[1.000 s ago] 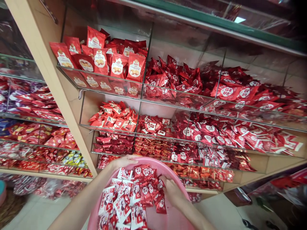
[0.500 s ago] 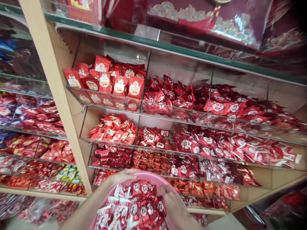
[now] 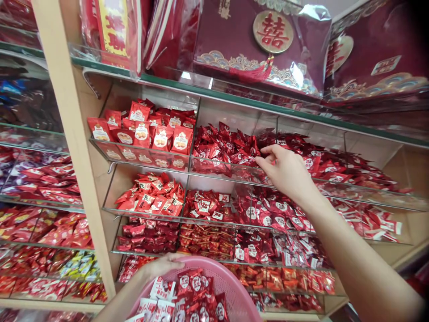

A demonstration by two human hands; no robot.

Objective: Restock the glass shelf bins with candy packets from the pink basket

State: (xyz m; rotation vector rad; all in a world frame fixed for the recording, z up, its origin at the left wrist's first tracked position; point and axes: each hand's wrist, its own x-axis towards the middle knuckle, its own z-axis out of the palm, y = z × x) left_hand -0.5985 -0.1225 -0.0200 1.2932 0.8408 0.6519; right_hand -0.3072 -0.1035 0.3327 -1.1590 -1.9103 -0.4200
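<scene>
1. The right hand [image 3: 284, 172] reaches over the front glass edge of an upper display bin [image 3: 228, 166], just above loose red foil sachets [image 3: 228, 147]. Its fingers [image 3: 268, 153] are loosely curled and slightly parted. No packet shows between them, but the red behind makes a small pinch hard to rule out.
2. The left hand [image 3: 162, 266] curls over the rim of a pink plastic basket [image 3: 233, 286], gripping it; the fingertips are hidden behind the rim.
3. The basket sits low in front of the shelves, its bottom cut off by the frame. Red and white sachets [image 3: 191, 286] fill it, their depth hidden.
4. Maroon gift boxes [image 3: 261, 40] sit above, cropped by the top edge.
</scene>
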